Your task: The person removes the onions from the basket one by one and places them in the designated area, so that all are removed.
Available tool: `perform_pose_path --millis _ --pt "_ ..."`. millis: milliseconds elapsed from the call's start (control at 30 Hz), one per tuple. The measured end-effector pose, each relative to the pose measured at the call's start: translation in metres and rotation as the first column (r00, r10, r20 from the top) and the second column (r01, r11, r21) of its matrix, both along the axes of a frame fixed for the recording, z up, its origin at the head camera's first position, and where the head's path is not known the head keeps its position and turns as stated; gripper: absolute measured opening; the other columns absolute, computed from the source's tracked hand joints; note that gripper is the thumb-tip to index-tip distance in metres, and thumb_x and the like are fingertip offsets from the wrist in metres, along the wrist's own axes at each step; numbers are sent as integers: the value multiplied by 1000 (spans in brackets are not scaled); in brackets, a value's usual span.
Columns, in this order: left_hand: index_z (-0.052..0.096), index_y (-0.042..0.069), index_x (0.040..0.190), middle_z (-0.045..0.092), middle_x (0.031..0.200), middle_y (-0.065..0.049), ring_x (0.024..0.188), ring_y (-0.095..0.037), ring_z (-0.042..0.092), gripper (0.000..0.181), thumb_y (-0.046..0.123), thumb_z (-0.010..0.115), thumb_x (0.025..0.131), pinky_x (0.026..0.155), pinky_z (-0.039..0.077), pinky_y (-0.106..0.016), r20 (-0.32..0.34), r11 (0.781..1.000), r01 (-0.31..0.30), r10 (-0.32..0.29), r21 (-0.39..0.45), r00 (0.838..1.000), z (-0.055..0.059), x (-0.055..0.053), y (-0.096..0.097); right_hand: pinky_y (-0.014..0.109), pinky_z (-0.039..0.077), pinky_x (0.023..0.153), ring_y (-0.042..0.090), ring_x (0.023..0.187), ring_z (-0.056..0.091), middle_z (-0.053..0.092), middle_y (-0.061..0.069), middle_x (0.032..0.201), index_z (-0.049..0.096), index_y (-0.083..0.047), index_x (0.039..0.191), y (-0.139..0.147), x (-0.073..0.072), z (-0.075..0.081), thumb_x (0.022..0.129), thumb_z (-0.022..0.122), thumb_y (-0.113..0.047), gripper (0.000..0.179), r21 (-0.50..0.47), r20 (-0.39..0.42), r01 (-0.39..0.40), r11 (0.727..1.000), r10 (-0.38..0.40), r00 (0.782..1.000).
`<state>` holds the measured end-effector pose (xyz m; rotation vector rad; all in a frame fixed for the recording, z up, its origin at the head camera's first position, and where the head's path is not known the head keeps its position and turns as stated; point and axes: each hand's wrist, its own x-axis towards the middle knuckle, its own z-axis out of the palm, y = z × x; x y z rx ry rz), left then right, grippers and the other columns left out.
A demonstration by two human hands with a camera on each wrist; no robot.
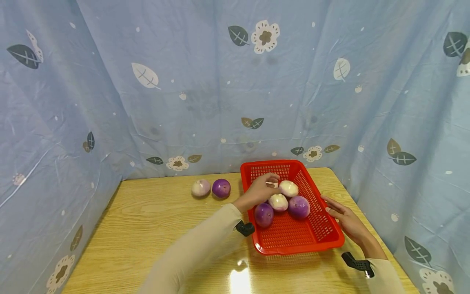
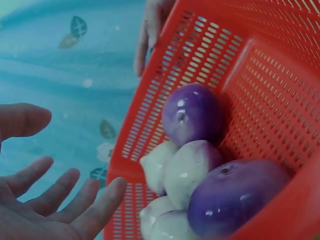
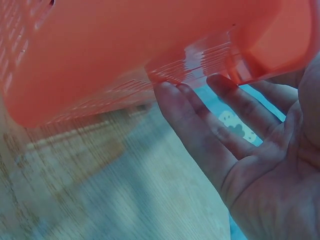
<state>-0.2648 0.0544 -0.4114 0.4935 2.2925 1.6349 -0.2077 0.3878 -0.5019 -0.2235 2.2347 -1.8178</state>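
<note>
A red plastic basket (image 1: 290, 238) with slotted walls stands on the table, several round purple-and-white vegetables, turnip-like, in its far half. Among them are a purple one (image 1: 264, 215), a larger purple one (image 1: 299, 207) and a white one (image 1: 288, 188). Over the basket's far left part hangs my left hand (image 1: 260, 189), fingers spread and loosely bent, with nothing in its grasp; the left wrist view shows its palm bare beside the vegetables. My right hand (image 1: 346, 222) is at the basket's right side, its extended fingers (image 3: 175, 110) touching the outer wall from below the rim.
Left of the basket, a pale turnip-like vegetable (image 1: 200, 188) and a purple one (image 1: 221, 188) lie side by side near the back of the wooden table (image 1: 158, 228). A blue patterned curtain (image 1: 191, 94) closes off the back and both sides.
</note>
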Motion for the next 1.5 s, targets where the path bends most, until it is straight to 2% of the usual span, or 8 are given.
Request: perform_pose_path --millis 100,333,600,733,933,1067,1233,1500 --pt "60 15 126 63 128 -8 120 -24 60 42 20 73 86 94 54 -33 5 1000 1 -1 -6 1000 -4 0 9 31 58 85 -1 108 62 51 -26 128 20 -8 157 0 0 0 106 44 -25 59 3 3 6 1000 -6 1000" --pt "58 17 131 59 136 -12 89 -15 63 49 23 75 85 72 55 -27 80 1000 -1 3 -25 997 -11 2 31 31 59 85 1 107 62 52 -26 127 21 -8 156 -1 1 1 106 44 -26 59 5 15 16 1000 -16 1000" --pt "56 13 134 61 134 -10 115 -25 62 54 21 76 84 86 56 -32 71 995 -17 25 -102 997 -25 4 54 31 59 84 1 107 63 53 -27 126 21 -8 156 0 1 1 106 44 -26 58 -5 14 17 1000 -17 1000" --pt "55 13 133 58 136 -12 109 -23 63 55 19 75 83 85 54 -32 111 997 -29 37 -72 993 -31 5 62 31 59 84 1 107 63 53 -27 127 21 -8 156 0 1 0 106 45 -25 58 -15 8 12 1000 -12 1000" --pt "54 13 135 57 134 -12 91 -15 59 57 18 74 82 78 58 -46 161 998 -26 33 -49 986 -38 8 71 30 58 85 0 109 62 51 -27 128 21 -9 156 0 1 0 105 45 -24 58 -22 5 6 1000 -6 1000" --pt "51 14 138 59 134 -11 92 -17 61 60 19 74 83 81 57 -51 185 998 -33 41 -47 982 -41 10 77 29 58 86 0 110 62 52 -26 129 21 -9 156 0 1 0 105 45 -24 58 -38 8 7 999 -7 1000" --pt "47 14 142 54 142 -12 111 -25 61 65 18 73 83 83 56 -50 216 999 -29 34 -30 976 -43 12 87 30 58 85 0 109 62 53 -26 129 22 -9 156 0 1 1 105 45 -23 58 -46 5 18 999 -17 1000" --pt "42 15 147 55 139 -12 112 -25 61 75 19 77 81 83 56 -39 210 993 -56 77 -103 975 -49 17 102 35 59 85 4 109 64 54 -23 129 22 -10 157 0 1 -1 106 44 -23 57 -44 13 18 999 -17 1000"
